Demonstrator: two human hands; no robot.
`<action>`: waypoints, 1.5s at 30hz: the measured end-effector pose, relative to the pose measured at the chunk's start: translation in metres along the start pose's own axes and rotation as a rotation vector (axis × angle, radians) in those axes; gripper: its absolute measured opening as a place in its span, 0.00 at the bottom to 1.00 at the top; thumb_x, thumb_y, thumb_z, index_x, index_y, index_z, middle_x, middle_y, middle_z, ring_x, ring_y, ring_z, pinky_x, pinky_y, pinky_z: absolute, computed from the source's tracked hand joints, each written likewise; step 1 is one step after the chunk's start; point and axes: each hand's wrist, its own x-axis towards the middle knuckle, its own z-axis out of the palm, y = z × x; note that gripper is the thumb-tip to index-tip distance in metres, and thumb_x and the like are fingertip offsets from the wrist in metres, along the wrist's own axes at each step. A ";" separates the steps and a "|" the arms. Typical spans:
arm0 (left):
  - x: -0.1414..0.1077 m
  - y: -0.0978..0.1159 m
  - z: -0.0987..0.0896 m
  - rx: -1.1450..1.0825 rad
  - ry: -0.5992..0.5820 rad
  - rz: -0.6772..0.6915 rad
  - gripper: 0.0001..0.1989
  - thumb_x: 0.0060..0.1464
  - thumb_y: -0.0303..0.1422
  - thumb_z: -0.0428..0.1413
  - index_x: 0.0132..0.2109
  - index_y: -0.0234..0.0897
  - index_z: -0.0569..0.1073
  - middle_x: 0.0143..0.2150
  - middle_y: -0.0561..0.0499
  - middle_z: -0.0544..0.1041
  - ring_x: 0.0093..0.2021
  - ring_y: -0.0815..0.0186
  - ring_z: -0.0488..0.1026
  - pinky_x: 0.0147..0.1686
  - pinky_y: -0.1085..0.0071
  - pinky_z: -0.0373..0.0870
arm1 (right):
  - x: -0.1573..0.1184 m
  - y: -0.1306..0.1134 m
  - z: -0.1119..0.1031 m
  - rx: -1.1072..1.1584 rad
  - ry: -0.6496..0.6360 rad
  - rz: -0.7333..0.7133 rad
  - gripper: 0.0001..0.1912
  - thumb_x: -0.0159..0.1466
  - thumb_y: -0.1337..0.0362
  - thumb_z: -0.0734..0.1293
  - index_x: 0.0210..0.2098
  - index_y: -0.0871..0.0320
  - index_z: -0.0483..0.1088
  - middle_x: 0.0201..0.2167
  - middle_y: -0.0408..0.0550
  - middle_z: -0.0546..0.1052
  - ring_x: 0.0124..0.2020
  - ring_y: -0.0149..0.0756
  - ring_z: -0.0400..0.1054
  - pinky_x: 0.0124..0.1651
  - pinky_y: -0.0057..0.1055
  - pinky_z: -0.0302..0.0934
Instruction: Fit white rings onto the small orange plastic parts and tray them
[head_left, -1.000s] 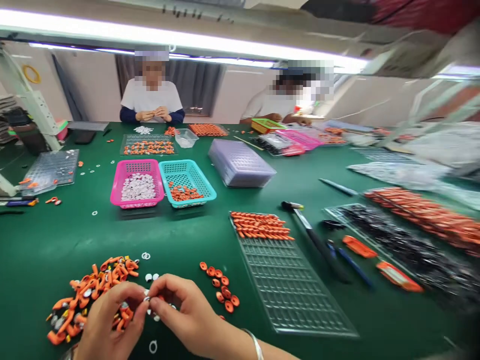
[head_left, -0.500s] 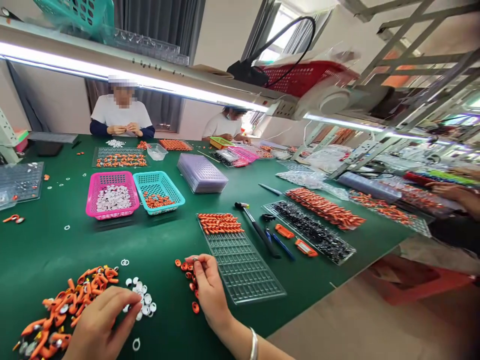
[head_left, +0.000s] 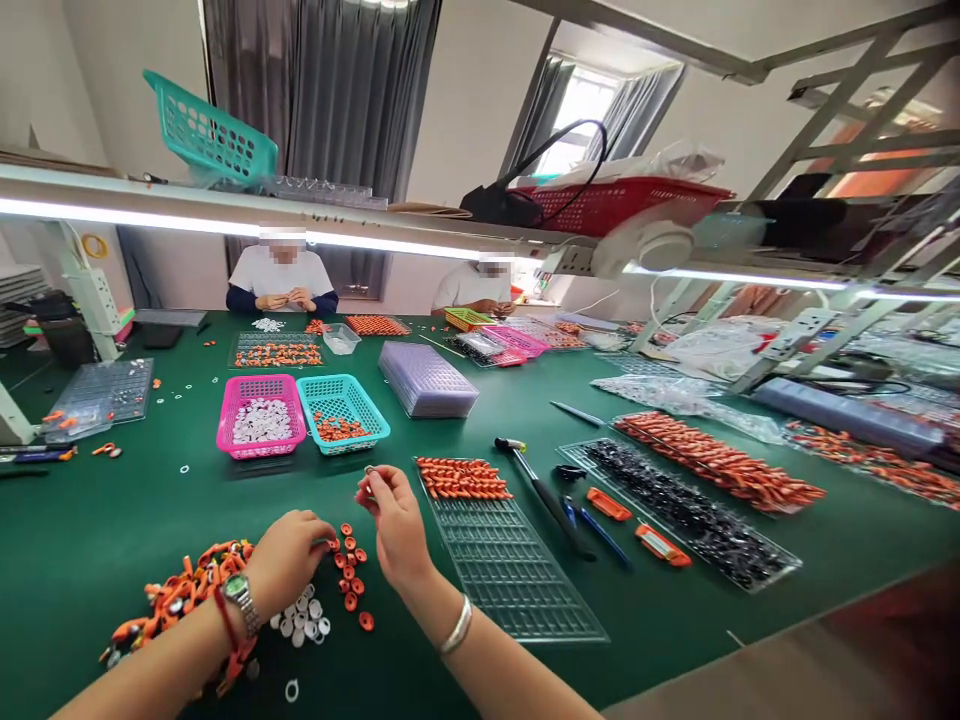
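My left hand (head_left: pixel 292 560) is closed, its fingertips pinching a small orange cap (head_left: pixel 334 545) at the upper left edge of a cluster of orange caps (head_left: pixel 350 580). Just to the right, my right hand (head_left: pixel 397 525) is raised, thumb and finger pinched on a small round piece (head_left: pixel 369 470) whose details are too small to tell. Below my left hand lie white discs (head_left: pixel 301 618), partly covered by the wrist. A heap of orange clip-like parts (head_left: pixel 180 590) sits under and beyond my left forearm.
A clear slotted tray (head_left: pixel 525 570) with rows of orange parts (head_left: pixel 461 478) lies right of my right hand. Beyond it are a hammer (head_left: pixel 544 500), blue-handled pliers (head_left: pixel 600 530) and a tray of black parts (head_left: pixel 690 515). Pink (head_left: pixel 225 425) and turquoise (head_left: pixel 379 430) baskets stand ahead. Two people sit opposite.
My left hand has moved right, from the white discs to the orange caps. My right hand has lifted away from the caps. The camera view has tilted up and turned left.
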 end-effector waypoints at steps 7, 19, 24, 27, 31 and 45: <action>0.042 0.005 0.018 0.009 -0.072 -0.047 0.13 0.63 0.34 0.56 0.53 0.36 0.72 0.53 0.45 0.75 0.47 0.58 0.76 0.45 0.56 0.75 | 0.005 0.005 -0.010 0.013 -0.104 0.048 0.19 0.53 0.48 0.73 0.29 0.57 0.67 0.22 0.38 0.70 0.23 0.30 0.66 0.32 0.30 0.64; 0.021 0.016 0.005 -0.377 0.049 -0.259 0.09 0.63 0.34 0.56 0.46 0.33 0.74 0.41 0.49 0.79 0.38 0.62 0.77 0.40 0.61 0.75 | -0.007 0.002 -0.024 -0.085 -0.340 0.132 0.13 0.55 0.55 0.72 0.29 0.58 0.68 0.24 0.40 0.72 0.28 0.33 0.67 0.35 0.31 0.64; -0.030 0.017 -0.001 -0.696 0.151 -0.350 0.09 0.56 0.34 0.57 0.40 0.33 0.77 0.30 0.50 0.82 0.32 0.62 0.78 0.33 0.67 0.74 | -0.027 -0.001 -0.019 -0.145 -0.497 0.132 0.11 0.56 0.57 0.71 0.29 0.57 0.67 0.23 0.39 0.70 0.25 0.31 0.64 0.29 0.28 0.61; -0.044 0.012 0.000 -0.842 0.170 -0.394 0.14 0.49 0.37 0.62 0.40 0.33 0.80 0.35 0.45 0.85 0.36 0.57 0.81 0.36 0.66 0.75 | -0.037 -0.001 -0.017 -0.212 -0.566 0.133 0.09 0.58 0.59 0.69 0.30 0.56 0.67 0.20 0.36 0.66 0.20 0.28 0.60 0.23 0.25 0.57; -0.046 0.009 0.004 -0.970 0.170 -0.400 0.15 0.44 0.37 0.65 0.40 0.35 0.82 0.37 0.44 0.86 0.42 0.52 0.81 0.41 0.64 0.76 | -0.041 0.001 -0.015 -0.307 -0.611 0.129 0.07 0.59 0.61 0.68 0.29 0.56 0.66 0.20 0.36 0.65 0.17 0.26 0.55 0.19 0.23 0.52; -0.058 0.009 0.017 -1.022 0.282 -0.411 0.08 0.46 0.30 0.64 0.37 0.43 0.84 0.35 0.52 0.86 0.38 0.59 0.82 0.40 0.71 0.77 | -0.049 -0.007 -0.015 -0.506 -0.670 0.105 0.07 0.59 0.62 0.62 0.27 0.57 0.61 0.22 0.39 0.63 0.22 0.29 0.56 0.25 0.27 0.51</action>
